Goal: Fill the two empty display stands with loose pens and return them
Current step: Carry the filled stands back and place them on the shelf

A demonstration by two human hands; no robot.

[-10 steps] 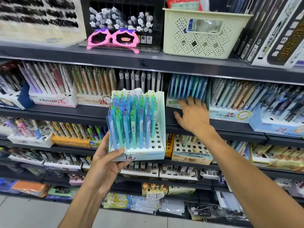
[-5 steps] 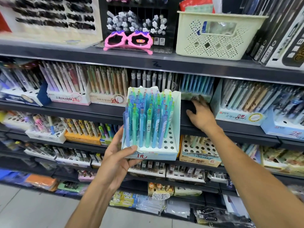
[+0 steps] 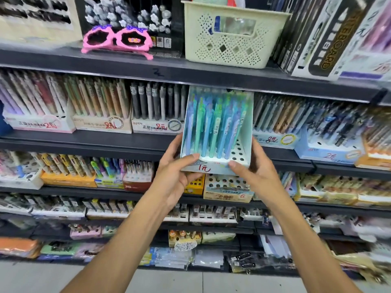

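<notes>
**Stand held at the shelf with both hands**

Head view. Both hands clamped on one stand, a pale box with a holed base. Left hand at the lower left corner, thumb over the front edge, fingers curled behind the side wall. Right hand at the lower right corner, thumb on the front lip, fingers behind the right wall. Hands apart, with the front label between them, marked "1" in red.

Stand tilted back, its top close under the edge of the upper shelf, its base in front of the middle shelf. Cannot tell whether the base touches that shelf already. Pens in blue and green filling the left and middle rows, upright in the holes; some holes at the right front open. Picture blurred here, so no count of pens possible.

Just left of the stand, a box of dark and grey pens; just right, another box with a "8" label. Below the stand, one shelf down, a holed stand with few or no pens visible.

On the upper shelf, pink glasses and a cream basket side by side.
</notes>
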